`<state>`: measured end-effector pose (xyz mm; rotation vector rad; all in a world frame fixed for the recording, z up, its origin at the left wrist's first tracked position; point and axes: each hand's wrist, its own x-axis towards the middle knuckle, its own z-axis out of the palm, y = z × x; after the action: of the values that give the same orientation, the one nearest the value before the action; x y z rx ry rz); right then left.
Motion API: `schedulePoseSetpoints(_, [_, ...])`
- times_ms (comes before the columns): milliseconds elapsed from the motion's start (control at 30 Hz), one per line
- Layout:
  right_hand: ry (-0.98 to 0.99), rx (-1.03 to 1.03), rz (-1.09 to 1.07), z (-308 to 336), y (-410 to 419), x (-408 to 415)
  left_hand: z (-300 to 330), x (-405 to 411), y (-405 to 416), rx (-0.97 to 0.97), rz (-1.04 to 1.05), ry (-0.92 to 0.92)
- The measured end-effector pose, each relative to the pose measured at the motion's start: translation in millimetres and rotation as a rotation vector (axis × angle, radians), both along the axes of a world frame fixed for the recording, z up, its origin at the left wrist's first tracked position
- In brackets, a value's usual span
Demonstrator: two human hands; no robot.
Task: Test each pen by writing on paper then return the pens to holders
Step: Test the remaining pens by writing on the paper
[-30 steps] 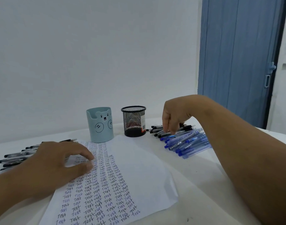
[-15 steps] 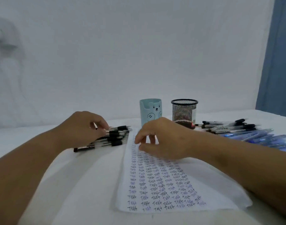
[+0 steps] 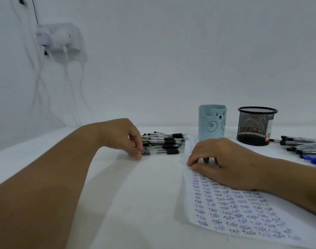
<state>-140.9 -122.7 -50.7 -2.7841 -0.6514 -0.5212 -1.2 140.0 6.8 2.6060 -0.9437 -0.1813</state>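
Left hand (image 3: 128, 139) pinches the near end of a black-grip pen (image 3: 160, 152) in the pile left of the paper (image 3: 234, 211); right hand (image 3: 223, 162) rests curled fingertips on the paper, holding nothing.

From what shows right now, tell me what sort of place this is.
Probably a plain room at home or in an office, set up as a desk: a white table, two pen holders and a wall socket with chargers plugged in.
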Motion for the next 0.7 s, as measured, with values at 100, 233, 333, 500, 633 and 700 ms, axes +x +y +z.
schedulePoseSetpoints(100, [-0.008,0.002,0.003,-0.4,0.3,0.5,-2.6,1.5,-2.6,0.010,0.033,-0.006])
schedulePoseSetpoints(233, [0.002,0.011,-0.003,-0.7,-0.3,0.4,-2.4,1.1,-5.8,-0.001,0.044,-0.017])
schedulePoseSetpoints(333, [-0.003,0.011,0.002,-0.9,-2.2,0.4,2.0,-3.7,-3.3,-0.103,0.033,-0.026])
schedulePoseSetpoints(500, [-0.124,0.089,-0.041,0.8,-4.7,-2.3,5.5,-7.0,-9.8,-0.736,-0.030,0.001])
schedulePoseSetpoints(633, [-0.398,0.247,-0.074,5.0,-4.3,-1.3,2.1,-22.0,-44.1,-1.183,-0.042,0.250])
schedulePoseSetpoints(700, [-0.544,0.299,-0.131,8.4,-5.7,-0.6,-3.4,-33.6,-63.1,-1.238,-0.044,0.334])
